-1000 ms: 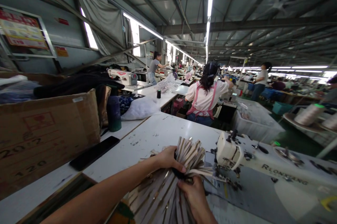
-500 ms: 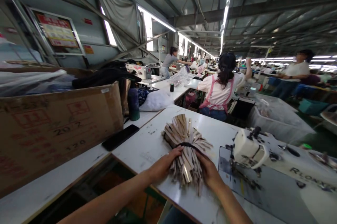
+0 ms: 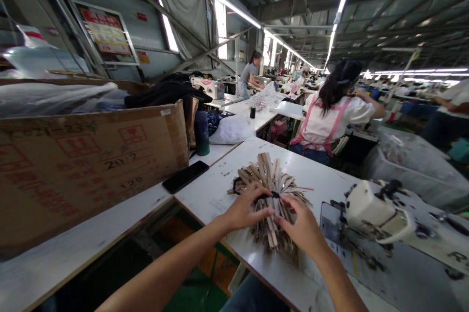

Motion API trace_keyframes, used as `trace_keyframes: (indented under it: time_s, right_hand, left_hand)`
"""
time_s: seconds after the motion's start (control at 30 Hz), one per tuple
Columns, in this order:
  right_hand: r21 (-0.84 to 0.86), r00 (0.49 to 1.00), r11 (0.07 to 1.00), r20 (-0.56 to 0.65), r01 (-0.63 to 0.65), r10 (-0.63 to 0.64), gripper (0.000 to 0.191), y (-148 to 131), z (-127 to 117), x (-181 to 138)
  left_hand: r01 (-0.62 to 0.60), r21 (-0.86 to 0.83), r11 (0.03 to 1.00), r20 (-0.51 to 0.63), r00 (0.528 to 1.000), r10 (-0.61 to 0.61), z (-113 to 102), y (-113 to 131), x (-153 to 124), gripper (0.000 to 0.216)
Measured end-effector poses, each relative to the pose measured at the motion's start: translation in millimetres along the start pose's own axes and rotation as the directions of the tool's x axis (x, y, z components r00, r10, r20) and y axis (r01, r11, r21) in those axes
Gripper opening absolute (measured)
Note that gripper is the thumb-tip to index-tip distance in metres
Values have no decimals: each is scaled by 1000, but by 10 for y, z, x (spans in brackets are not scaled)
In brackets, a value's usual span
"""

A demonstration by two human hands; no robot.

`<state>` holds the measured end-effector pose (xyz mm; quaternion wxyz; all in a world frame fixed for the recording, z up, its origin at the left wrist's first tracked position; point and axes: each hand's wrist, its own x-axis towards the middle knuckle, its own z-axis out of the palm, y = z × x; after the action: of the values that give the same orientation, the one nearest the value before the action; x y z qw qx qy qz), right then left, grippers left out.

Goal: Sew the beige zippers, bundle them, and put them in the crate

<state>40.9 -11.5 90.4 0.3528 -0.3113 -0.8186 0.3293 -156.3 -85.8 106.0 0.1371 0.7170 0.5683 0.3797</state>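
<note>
A bundle of narrow beige and gold-shiny strips (image 3: 271, 231) lies on the white table, fanned out at both ends. A black tie (image 3: 275, 195) gathers its middle, and a black loop shows at its left side. My left hand (image 3: 247, 209) is on the bundle's left, fingertips at the tie and thumb lower on the strips. From the right, my right hand (image 3: 304, 226) grips the bundle, with its index finger beside the tie and its thumb near the left thumb. The fingers of both hands are bent around the middle of the strips.
A white sewing machine (image 3: 384, 211) stands at the right of the table (image 3: 198, 204). On the left are a large cardboard box (image 3: 91, 165), a black phone (image 3: 186, 177) and a dark bottle (image 3: 202, 133). A co-worker in a pink apron (image 3: 326, 121) sits ahead.
My hands have moved from the bundle's sides up to its tied middle, closer together. The bundle is more fanned out, and a black loop now shows at its left. The view has turned left.
</note>
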Motion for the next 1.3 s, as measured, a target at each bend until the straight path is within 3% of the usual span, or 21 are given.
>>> trace_keyframes:
  time_s: [0.07,0.13,0.27,0.37,0.47,0.53,0.6,0.67,0.73,0.77,0.87,0.97,1.13,1.3]
  right_hand:
    - [35,995,999,100,0,-4,46,5,8,33]
    - [90,985,995,171,-38,22,40,80,-24,42]
    - [104,969,987,228,-121,94,31,199,-156,30]
    - [-12,972,997,223,-71,72,31,66,-175,57]
    - [-182,988,982,155,48,-20,63,-179,-52,143]
    - [-261,986,959,147,114,-77,76,-273,69,208]
    - [-302,980,940,170,155,-107,49,-255,174,250]
    - [-302,979,939,165,164,-118,20,-146,233,259]
    - [-264,987,954,105,144,-120,19,-8,245,242]
    - [-234,991,964,71,126,-112,21,49,239,232]
    - [-156,1000,988,-1,19,-20,28,123,203,229]
    - [-173,993,978,-5,-119,120,37,80,177,287]
    - [-275,975,937,-3,-217,224,44,7,171,394]
    - [-223,976,952,8,-211,218,42,-2,175,400]
  left_hand:
    - [-140,19,990,168,976,135,-11,92,12,56]
    - [-166,-15,986,236,958,164,-35,98,-9,52]
    - [-21,-175,984,121,992,42,-77,-80,-95,32]
    - [123,-407,905,2,991,-134,-3,-207,-129,32]
    - [171,-691,702,-29,964,-263,146,-250,-92,34]
    - [147,-759,634,-56,956,-288,223,-266,-42,32]
    - [123,-735,667,-157,926,-343,254,-307,1,26]
    - [139,-649,748,-303,854,-422,251,-378,12,17]
    - [202,-546,813,-371,812,-451,237,-446,-15,12]
    - [225,-497,838,-370,818,-439,233,-465,-38,11]
    - [223,-382,897,-284,895,-343,242,-434,-107,13]
    - [189,-319,929,-215,940,-265,262,-333,-127,19]
    - [191,-230,954,-159,960,-230,262,-296,-110,28]
    - [342,-245,907,-71,927,-368,260,-402,-133,36]
